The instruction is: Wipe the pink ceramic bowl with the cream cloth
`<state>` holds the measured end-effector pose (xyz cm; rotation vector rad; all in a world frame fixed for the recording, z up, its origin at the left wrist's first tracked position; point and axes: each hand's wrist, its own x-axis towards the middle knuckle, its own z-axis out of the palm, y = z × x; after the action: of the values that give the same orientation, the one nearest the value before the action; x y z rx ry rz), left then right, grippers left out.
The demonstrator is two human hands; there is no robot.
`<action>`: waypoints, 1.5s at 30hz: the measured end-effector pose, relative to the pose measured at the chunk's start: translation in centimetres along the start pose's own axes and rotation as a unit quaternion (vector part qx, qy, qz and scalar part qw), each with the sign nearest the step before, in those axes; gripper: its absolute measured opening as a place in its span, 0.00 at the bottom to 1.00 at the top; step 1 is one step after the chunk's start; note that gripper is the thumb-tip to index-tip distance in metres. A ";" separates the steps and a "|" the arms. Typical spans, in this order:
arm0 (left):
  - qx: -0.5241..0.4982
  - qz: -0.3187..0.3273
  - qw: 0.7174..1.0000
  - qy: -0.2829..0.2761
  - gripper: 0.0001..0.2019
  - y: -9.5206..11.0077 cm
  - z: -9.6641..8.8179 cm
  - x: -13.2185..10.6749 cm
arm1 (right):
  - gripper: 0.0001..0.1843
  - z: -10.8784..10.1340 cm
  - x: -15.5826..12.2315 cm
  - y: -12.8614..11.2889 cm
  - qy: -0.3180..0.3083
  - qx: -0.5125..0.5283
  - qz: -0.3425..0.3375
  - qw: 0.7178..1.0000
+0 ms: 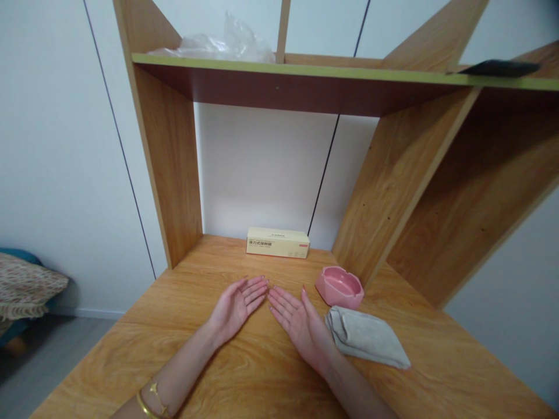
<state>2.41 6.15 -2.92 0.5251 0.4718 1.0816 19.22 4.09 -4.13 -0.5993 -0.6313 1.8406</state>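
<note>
Both palms face up over the wooden desk (244, 378), fingertips almost meeting. My left hand (236, 307) is open with its fingers stretched out, holding nothing. Opposite it, my right hand (299, 323) is also open and bare, its thumb pointing up. Close to the right hand lies a folded grey cloth (369, 337). Just behind that cloth sits a pink angular ashtray-like bowl (339, 286). A long cream cling wrap box (278, 243) with printed lettering stands beyond my fingertips, near the back edge of the desk.
A shelf (305, 71) with a yellow-green edge spans above the desk, bearing a clear plastic bag (231, 43) and a dark flat object (502, 68). Wooden side panels (168, 169) and a divider (393, 180) rise from the desk. Patterned fabric (30, 285) appears at far left.
</note>
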 end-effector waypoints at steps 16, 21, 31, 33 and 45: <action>0.181 0.083 0.979 0.030 0.13 -1.3 -0.6 0.7 | 0.36 0.2 0.1 -0.3 0.087 -0.081 0.001 0.993; 0.184 0.074 0.979 0.033 0.13 -1.2 -0.6 0.6 | 0.33 0.0 0.0 -0.6 0.103 -0.088 -0.017 0.991; 0.185 0.065 0.980 0.030 0.13 -1.2 -0.4 0.5 | 0.35 -0.1 0.2 -0.5 0.123 -0.109 0.002 0.986; 0.183 0.066 0.981 0.025 0.13 -1.3 -0.4 0.5 | 0.35 -0.2 0.2 -0.4 0.116 -0.115 0.005 0.987; 0.190 0.067 0.979 0.031 0.13 -1.4 -0.7 0.6 | 0.35 -0.5 0.3 -0.3 0.110 -0.129 0.001 0.986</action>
<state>3.17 6.28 -4.38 0.8710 0.7120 1.1448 19.64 4.56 -4.36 -0.9611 -0.7234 1.6763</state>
